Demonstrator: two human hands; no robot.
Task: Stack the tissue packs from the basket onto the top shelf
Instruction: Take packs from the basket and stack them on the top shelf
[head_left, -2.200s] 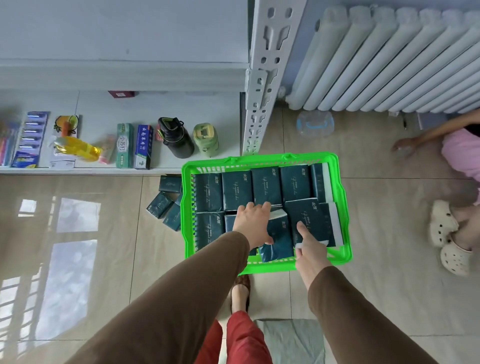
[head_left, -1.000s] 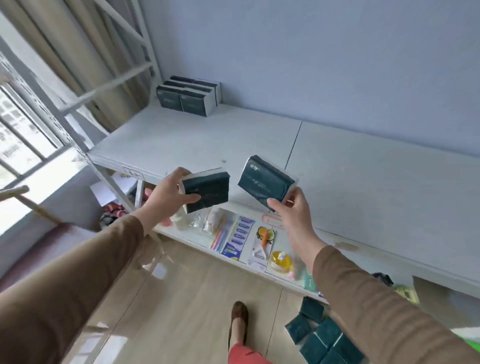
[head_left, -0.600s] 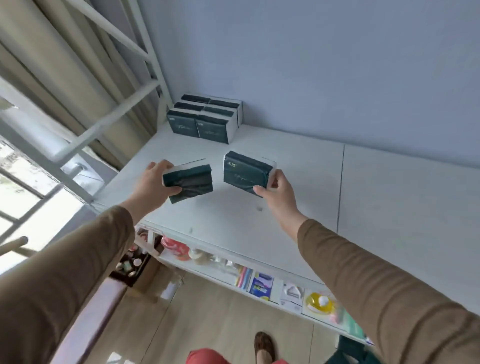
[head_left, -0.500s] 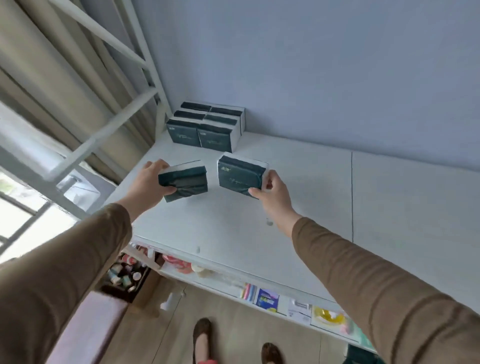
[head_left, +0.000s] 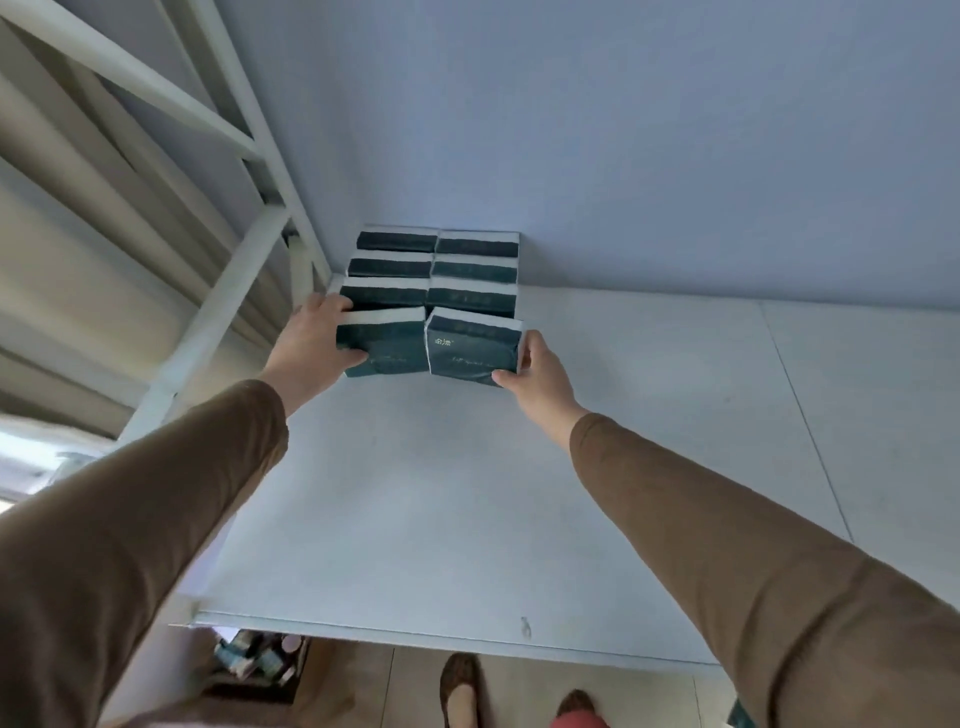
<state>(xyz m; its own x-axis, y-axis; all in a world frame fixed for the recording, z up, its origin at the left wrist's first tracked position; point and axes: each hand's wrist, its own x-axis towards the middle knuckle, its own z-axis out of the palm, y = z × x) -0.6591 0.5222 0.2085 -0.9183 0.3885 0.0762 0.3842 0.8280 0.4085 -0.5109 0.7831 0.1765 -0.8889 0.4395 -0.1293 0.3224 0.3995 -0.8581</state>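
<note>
Several dark green tissue packs (head_left: 436, 270) with white edges stand in two columns in the back left corner of the white top shelf (head_left: 467, 493). My left hand (head_left: 311, 343) grips one dark green pack (head_left: 384, 345) by its left end. My right hand (head_left: 535, 369) grips a second pack (head_left: 470, 348) by its right end. Both held packs sit side by side, touching each other, right in front of the stacked ones. I cannot tell whether they rest on the shelf. The basket is out of view.
A white shelf post and slanted braces (head_left: 228, 291) rise at the left beside beige curtains (head_left: 78, 249). A pale blue wall (head_left: 623, 156) closes the back. The shelf's front edge (head_left: 415, 634) lies below, with floor and my feet (head_left: 462, 686) under it.
From the basket I lifted two packs, one in each hand, and carried them up and back over the top shelf. They now sit against the front of the stacked packs.
</note>
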